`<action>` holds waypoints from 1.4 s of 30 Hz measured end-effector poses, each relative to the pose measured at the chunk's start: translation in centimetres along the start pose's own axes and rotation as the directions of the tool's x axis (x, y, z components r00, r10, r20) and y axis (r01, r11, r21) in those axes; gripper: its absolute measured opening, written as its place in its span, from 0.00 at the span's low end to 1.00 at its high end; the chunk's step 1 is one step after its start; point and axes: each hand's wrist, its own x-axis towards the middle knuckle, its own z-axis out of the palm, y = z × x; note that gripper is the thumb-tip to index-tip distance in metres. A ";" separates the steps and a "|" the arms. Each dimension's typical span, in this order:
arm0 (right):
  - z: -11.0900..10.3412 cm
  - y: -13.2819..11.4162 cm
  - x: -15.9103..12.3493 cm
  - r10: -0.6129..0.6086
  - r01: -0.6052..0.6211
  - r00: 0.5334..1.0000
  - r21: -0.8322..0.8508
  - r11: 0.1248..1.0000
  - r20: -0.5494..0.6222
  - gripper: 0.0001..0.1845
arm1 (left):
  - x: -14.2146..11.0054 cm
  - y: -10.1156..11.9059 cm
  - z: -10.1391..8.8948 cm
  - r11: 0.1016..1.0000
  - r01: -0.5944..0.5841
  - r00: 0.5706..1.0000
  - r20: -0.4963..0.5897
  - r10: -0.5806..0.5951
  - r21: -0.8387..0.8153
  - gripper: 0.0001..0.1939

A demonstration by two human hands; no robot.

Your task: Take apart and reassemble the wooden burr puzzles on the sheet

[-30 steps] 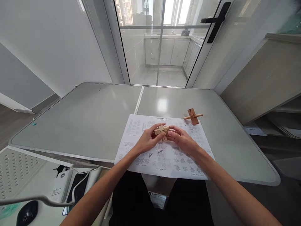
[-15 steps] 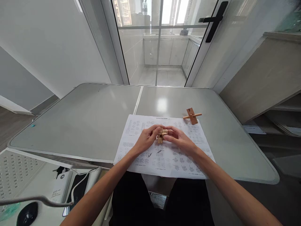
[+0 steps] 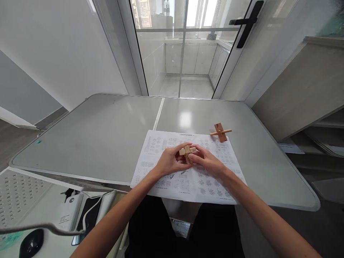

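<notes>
A small wooden burr puzzle [image 3: 187, 150] of interlocking light-brown blocks is held between my two hands, above a printed instruction sheet [image 3: 150, 147]. My left hand [image 3: 170, 157] wraps its fingers round the puzzle's left and far side, with the thumb low on the near side. My right hand [image 3: 205, 157] grips it from the right, thumb on the near face and fingers behind. Some fingertips are hidden behind the blocks. Beyond the right hand, another wooden puzzle [image 3: 220, 132], a flat marked plate crossed by a round stick, rests at the sheet's far right corner.
The grey folding table [image 3: 107, 136] has a seam down its middle. At the lower left, a white surface carries a black mouse [image 3: 31, 243], a white box [image 3: 70, 211], a dark phone [image 3: 90, 215] and a cable [image 3: 48, 227]. A wooden shelf unit [image 3: 301, 93] stands at the right.
The wooden burr puzzle has been turned in my hands and shows a different side. My left thumb has moved from its top to lower down. The right hand keeps its hold.
</notes>
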 end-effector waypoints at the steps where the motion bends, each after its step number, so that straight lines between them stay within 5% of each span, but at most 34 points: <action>1: 0.0 0.0 0.0 -0.006 0.006 1.000 -0.015 1.000 0.003 0.26 | 0.0 0.0 0.0 1.000 -0.006 1.000 -0.001 0.006 0.006 0.37; 7: 0.0 0.0 -0.2 -0.097 0.096 0.995 -0.066 0.993 -0.006 0.29 | -0.1 0.4 0.0 0.999 -0.015 1.000 -0.007 0.015 -0.031 0.34; 16: 0.4 0.8 0.1 -0.234 0.201 0.962 -0.214 0.956 -0.140 0.22 | 0.0 0.4 -0.1 0.990 0.007 0.999 -0.036 -0.012 -0.142 0.34; 26: 0.1 0.9 0.2 -0.468 0.313 0.874 -0.584 0.749 -0.132 0.23 | -0.2 0.5 -0.1 0.996 -0.017 1.000 -0.012 0.016 -0.088 0.32; 34: -0.1 0.4 0.4 -0.332 0.241 0.932 -0.432 0.869 -0.147 0.27 | -0.3 0.2 0.1 0.986 -0.130 0.986 -0.091 0.140 0.105 0.29; 38: 0.0 0.3 0.4 -0.222 0.161 0.961 -0.318 0.934 -0.166 0.28 | -0.1 0.3 0.0 0.999 -0.050 0.999 -0.013 0.050 0.009 0.34; 42: 0.0 0.2 0.5 -0.141 0.099 0.932 -0.140 0.985 -0.333 0.28 | 0.1 0.0 -0.3 0.996 0.080 0.996 -0.028 -0.081 -0.037 0.42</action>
